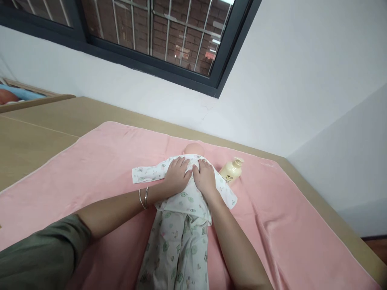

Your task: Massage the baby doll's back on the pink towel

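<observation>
A baby doll (194, 149) in a white patterned top (189, 199) and matching trousers (172, 237) lies stretched out, its bald head at the far end. My left hand (177, 175) rests flat on the left side of the upper body, fingers spread toward the shoulder. On the right side lies my right hand (205, 177), also flat, its thumb close to the left one. Both palms press on the cloth and hold nothing. The doll's sleeves reach out to either side. Most of its head is hidden from this angle.
Beneath the doll a pink blanket (99, 161) covers much of a wooden surface (60, 117). A pale yellow pump bottle (232, 171) is by the doll's right-hand sleeve. Behind stand a white wall (169, 100) and a dark-framed window (151, 66).
</observation>
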`<state>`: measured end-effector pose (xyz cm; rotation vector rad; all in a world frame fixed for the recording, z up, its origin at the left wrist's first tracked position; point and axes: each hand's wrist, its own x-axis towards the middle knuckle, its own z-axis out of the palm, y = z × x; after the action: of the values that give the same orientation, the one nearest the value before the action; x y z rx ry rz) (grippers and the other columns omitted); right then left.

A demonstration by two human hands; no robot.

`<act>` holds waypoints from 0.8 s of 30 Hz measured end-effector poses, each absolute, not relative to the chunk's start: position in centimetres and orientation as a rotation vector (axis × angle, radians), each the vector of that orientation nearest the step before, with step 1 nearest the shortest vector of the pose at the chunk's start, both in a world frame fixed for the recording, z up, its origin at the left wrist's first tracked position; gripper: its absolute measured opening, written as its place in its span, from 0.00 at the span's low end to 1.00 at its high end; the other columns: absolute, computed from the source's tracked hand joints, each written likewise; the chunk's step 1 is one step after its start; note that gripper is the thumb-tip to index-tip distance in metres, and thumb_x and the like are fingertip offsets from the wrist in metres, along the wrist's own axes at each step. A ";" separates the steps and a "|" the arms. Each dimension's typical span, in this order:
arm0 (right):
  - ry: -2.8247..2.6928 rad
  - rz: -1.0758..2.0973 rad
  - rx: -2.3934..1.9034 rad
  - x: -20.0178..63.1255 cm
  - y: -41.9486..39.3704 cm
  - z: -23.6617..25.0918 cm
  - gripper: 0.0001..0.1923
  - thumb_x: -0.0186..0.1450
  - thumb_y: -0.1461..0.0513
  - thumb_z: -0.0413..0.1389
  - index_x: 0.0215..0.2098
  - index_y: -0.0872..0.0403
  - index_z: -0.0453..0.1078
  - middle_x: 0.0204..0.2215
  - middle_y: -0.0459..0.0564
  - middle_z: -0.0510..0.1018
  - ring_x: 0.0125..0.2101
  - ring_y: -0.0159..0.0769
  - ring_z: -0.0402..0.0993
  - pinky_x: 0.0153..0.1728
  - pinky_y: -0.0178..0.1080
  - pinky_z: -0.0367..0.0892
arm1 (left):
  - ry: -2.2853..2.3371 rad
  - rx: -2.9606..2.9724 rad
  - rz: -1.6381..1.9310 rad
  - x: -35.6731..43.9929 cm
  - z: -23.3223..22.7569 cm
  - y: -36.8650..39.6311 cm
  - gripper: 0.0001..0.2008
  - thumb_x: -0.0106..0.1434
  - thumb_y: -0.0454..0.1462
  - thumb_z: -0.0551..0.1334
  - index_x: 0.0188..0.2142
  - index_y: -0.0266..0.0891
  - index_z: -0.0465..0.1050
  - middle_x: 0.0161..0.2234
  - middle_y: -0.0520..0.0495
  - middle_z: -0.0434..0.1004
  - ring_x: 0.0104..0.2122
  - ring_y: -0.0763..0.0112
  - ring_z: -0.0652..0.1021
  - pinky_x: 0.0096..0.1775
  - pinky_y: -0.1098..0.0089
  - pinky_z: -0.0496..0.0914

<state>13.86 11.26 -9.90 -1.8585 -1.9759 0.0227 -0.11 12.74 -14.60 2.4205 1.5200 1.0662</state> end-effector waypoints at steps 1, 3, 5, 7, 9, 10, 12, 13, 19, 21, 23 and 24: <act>-1.974 0.031 -1.859 13.9 11.3 -9.9 0.23 0.74 0.58 0.44 0.60 0.61 0.69 0.59 0.62 0.74 0.61 0.47 0.65 0.63 0.46 0.54 | 1.512 2.421 1.071 -0.1 -14.6 12.8 0.24 0.71 0.40 0.50 0.61 0.33 0.67 0.62 0.34 0.71 0.64 0.50 0.67 0.65 0.48 0.60; -1.965 0.047 -1.869 13.8 11.4 -9.9 0.23 0.73 0.58 0.45 0.60 0.61 0.69 0.59 0.62 0.74 0.61 0.48 0.66 0.63 0.46 0.54 | 1.501 2.416 1.076 -0.2 -14.6 12.9 0.24 0.70 0.41 0.50 0.61 0.34 0.67 0.62 0.34 0.70 0.64 0.50 0.67 0.65 0.48 0.60; -1.962 0.052 -1.872 13.8 11.5 -10.0 0.24 0.73 0.58 0.44 0.60 0.61 0.69 0.59 0.63 0.73 0.61 0.48 0.65 0.63 0.46 0.54 | 1.498 2.405 1.068 -0.2 -14.6 12.9 0.24 0.71 0.41 0.50 0.61 0.35 0.67 0.62 0.34 0.70 0.64 0.49 0.67 0.65 0.47 0.60; -1.959 0.058 -1.869 13.8 11.6 -10.1 0.25 0.73 0.57 0.44 0.60 0.61 0.69 0.60 0.63 0.72 0.61 0.49 0.64 0.64 0.47 0.53 | 1.496 2.393 1.055 -0.2 -14.5 13.0 0.24 0.71 0.42 0.50 0.61 0.34 0.67 0.62 0.34 0.70 0.64 0.49 0.66 0.65 0.47 0.60; -1.955 0.074 -1.869 13.9 11.6 -10.2 0.26 0.73 0.57 0.43 0.62 0.61 0.68 0.61 0.62 0.71 0.62 0.49 0.63 0.65 0.48 0.52 | 1.494 2.384 1.045 -0.2 -14.5 13.0 0.24 0.71 0.42 0.49 0.61 0.33 0.67 0.63 0.34 0.69 0.64 0.49 0.66 0.65 0.47 0.59; -1.952 0.084 -1.870 13.9 11.6 -10.2 0.26 0.73 0.57 0.43 0.62 0.61 0.67 0.62 0.62 0.71 0.63 0.50 0.63 0.65 0.48 0.52 | 1.493 2.382 1.041 -0.2 -14.5 13.0 0.24 0.71 0.42 0.50 0.61 0.33 0.66 0.63 0.33 0.69 0.64 0.49 0.66 0.65 0.47 0.59; -1.950 0.095 -1.865 14.0 11.6 -10.3 0.26 0.73 0.57 0.43 0.61 0.61 0.68 0.62 0.63 0.71 0.63 0.50 0.62 0.65 0.49 0.52 | 1.492 2.384 1.035 -0.3 -14.5 13.0 0.25 0.71 0.42 0.50 0.61 0.33 0.66 0.63 0.34 0.68 0.64 0.49 0.66 0.65 0.48 0.59; -1.951 0.098 -1.858 14.0 11.6 -10.3 0.26 0.72 0.57 0.43 0.61 0.61 0.68 0.61 0.63 0.71 0.63 0.50 0.63 0.65 0.49 0.52 | 1.488 2.389 1.033 -0.3 -14.5 13.0 0.25 0.71 0.42 0.50 0.62 0.33 0.66 0.63 0.34 0.68 0.64 0.49 0.66 0.65 0.48 0.59; -1.940 0.108 -1.835 14.0 11.6 -10.3 0.25 0.72 0.57 0.43 0.59 0.59 0.69 0.59 0.62 0.73 0.61 0.51 0.64 0.64 0.51 0.53 | 1.464 2.392 1.024 -0.5 -14.6 12.9 0.25 0.72 0.43 0.49 0.63 0.35 0.65 0.64 0.35 0.68 0.66 0.49 0.65 0.66 0.47 0.57; -1.938 0.099 -1.836 14.0 11.7 -10.3 0.25 0.72 0.57 0.43 0.60 0.60 0.68 0.60 0.62 0.72 0.61 0.52 0.64 0.64 0.51 0.54 | 1.460 2.385 1.025 -0.5 -14.5 12.9 0.25 0.72 0.43 0.49 0.63 0.34 0.65 0.64 0.34 0.67 0.66 0.49 0.65 0.66 0.46 0.57; -1.941 0.092 -1.841 14.0 11.7 -10.3 0.26 0.72 0.57 0.42 0.61 0.60 0.67 0.60 0.62 0.72 0.61 0.52 0.64 0.63 0.51 0.55 | 1.463 2.383 1.032 -0.4 -14.5 12.9 0.25 0.71 0.42 0.49 0.63 0.34 0.65 0.64 0.34 0.67 0.65 0.49 0.65 0.66 0.46 0.58; -1.945 0.090 -1.845 14.0 11.7 -10.3 0.25 0.72 0.57 0.42 0.60 0.60 0.68 0.60 0.62 0.73 0.60 0.52 0.65 0.63 0.50 0.55 | 1.472 2.381 1.038 -0.4 -14.5 12.9 0.25 0.71 0.42 0.49 0.62 0.34 0.65 0.64 0.34 0.68 0.65 0.49 0.65 0.66 0.46 0.58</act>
<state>13.97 11.74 -10.30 -1.8448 -1.9454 0.0902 -0.39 12.85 -14.50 2.3811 1.4725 1.0376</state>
